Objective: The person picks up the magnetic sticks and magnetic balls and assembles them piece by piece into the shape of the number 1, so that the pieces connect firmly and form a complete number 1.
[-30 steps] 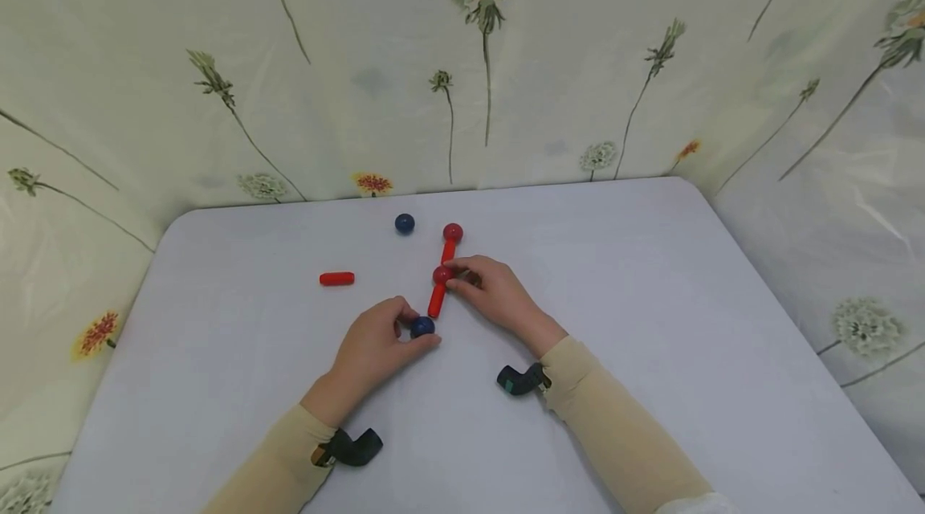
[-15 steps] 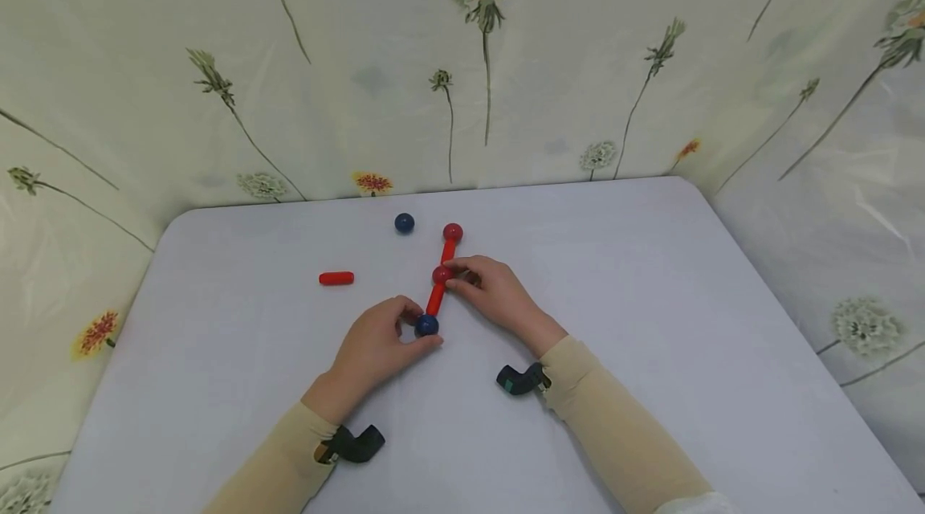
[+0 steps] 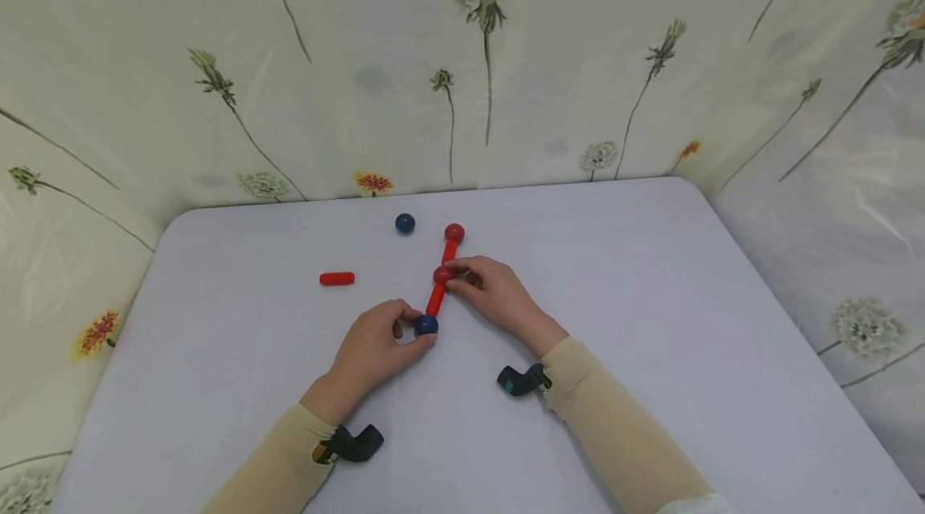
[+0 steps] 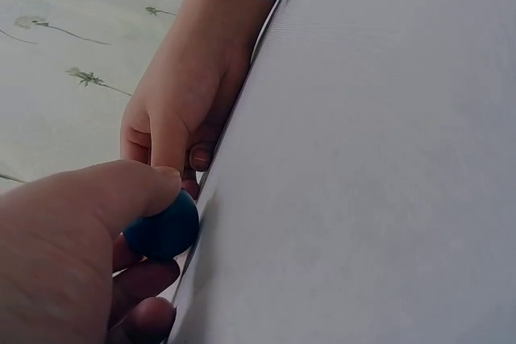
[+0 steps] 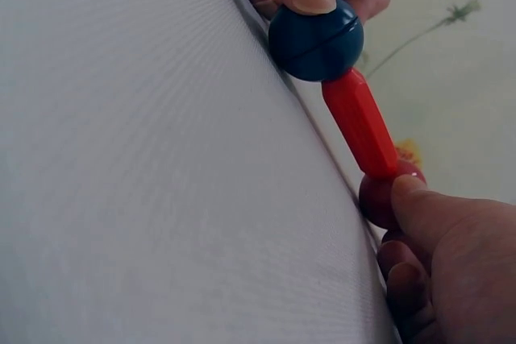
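Your left hand [image 3: 372,347] pinches a blue ball [image 3: 426,325] touching the near end of a red rod [image 3: 436,299], its long axis running forward, slightly right, to the red ball [image 3: 442,275] your right hand [image 3: 499,295] pinches.

Your left sleeve [image 3: 270,454] and right sleeve [image 3: 621,426] are plain beige, ending at the wrists. Each carries a dark, bent, tube-like device: your left device [image 3: 356,444] has a brownish piece beside it, your right device [image 3: 516,381] a small green patch [image 3: 509,386]. White cloth [image 3: 697,504] borders your right sleeve's upper end.
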`<state>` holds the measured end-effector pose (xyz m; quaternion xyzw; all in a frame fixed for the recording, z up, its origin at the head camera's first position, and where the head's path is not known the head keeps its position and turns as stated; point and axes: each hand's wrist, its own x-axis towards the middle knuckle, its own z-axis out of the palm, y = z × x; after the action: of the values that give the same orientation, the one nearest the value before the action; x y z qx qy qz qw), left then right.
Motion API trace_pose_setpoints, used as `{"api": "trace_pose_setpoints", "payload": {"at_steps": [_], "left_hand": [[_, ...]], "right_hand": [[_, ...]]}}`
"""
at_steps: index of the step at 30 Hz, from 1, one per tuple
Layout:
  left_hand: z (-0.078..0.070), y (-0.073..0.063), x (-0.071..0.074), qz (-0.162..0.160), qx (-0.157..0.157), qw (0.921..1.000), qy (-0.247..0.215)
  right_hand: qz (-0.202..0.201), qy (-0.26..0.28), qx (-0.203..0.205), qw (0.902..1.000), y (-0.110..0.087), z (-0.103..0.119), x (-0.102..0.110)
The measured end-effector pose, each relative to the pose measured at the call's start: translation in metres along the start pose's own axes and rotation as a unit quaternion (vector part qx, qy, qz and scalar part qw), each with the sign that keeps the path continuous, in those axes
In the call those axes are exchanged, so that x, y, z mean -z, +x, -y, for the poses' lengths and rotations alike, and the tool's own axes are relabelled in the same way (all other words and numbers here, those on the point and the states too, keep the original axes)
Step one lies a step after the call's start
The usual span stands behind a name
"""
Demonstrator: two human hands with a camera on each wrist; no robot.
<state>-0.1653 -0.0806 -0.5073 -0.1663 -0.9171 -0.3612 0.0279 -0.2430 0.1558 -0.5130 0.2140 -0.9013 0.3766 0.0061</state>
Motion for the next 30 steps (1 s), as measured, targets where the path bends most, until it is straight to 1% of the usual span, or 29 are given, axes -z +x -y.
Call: {"api": "trace_pose_setpoints", "payload": {"at_steps": [20, 25, 30], "left_hand": [[-0.0005, 0.0001, -0.0011, -0.009, 0.002, 0.9998, -0.016], [-0.0014, -0.0001, -0.0002, -0.003, 0.012, 0.9998, -0.018], [-0.0008, 0.0016, 0.0006, 0.011, 0.016, 0.9998, -0.007]], "right_hand": [[-0.002, 0.011, 0.008, 0.9999, 0.0001, 0.0002, 0.0017], [-0.001, 0.005, 0.005, 1.0000, 0.0005, -0.0014, 0.0000], [-0.003, 0.002, 0.005, 1.0000, 0.0007, -0.0022, -0.0009]]}}
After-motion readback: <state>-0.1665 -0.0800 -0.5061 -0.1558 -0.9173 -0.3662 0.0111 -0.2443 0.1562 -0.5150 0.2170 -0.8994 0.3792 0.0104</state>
